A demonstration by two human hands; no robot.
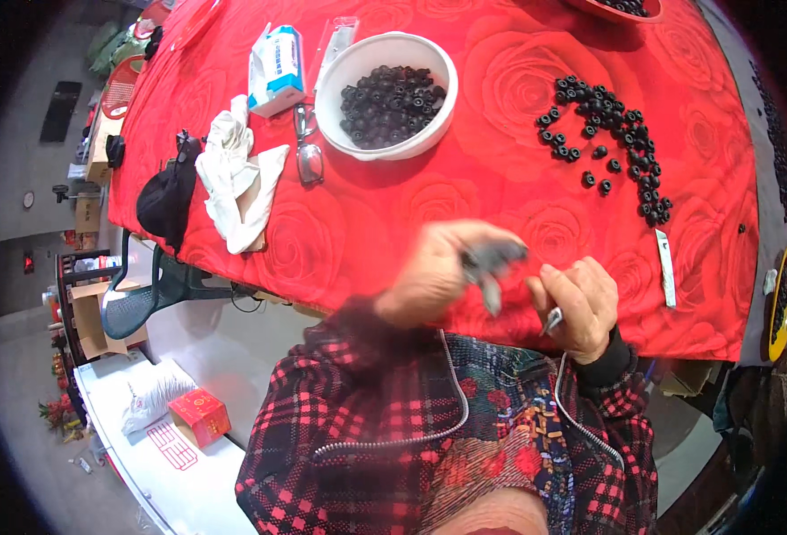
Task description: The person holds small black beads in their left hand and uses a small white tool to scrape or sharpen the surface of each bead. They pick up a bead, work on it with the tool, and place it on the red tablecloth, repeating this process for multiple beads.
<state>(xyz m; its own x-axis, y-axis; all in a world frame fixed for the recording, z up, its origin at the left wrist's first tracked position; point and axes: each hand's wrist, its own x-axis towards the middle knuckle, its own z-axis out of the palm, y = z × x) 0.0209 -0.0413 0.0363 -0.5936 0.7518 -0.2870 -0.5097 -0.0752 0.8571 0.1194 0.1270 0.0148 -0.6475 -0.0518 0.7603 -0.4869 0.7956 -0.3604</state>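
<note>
My left hand (427, 275) is raised over the table's near edge, smeared by motion. At its fingertips is something dark grey (493, 257) with a paler tip pointing down; I cannot tell whether it is a held piece or a finger covering. To its right, my right hand (579, 301) is closed, its fingers curled. A small pale, shiny end (552, 321) sticks out below those fingers; the rest of it is hidden. The two hands are apart. Beyond them to the right, small black ring-like parts (639, 160) lie loose in a curved cluster.
A white bowl (451, 94) holds many more black parts. Eyeglasses (310, 165), white cloth gloves (230, 178), a black cloth item (166, 201) and a blue-white box (278, 76) lie left. A white strip (665, 267) is at right, a red bowl (594, 7) at the far edge.
</note>
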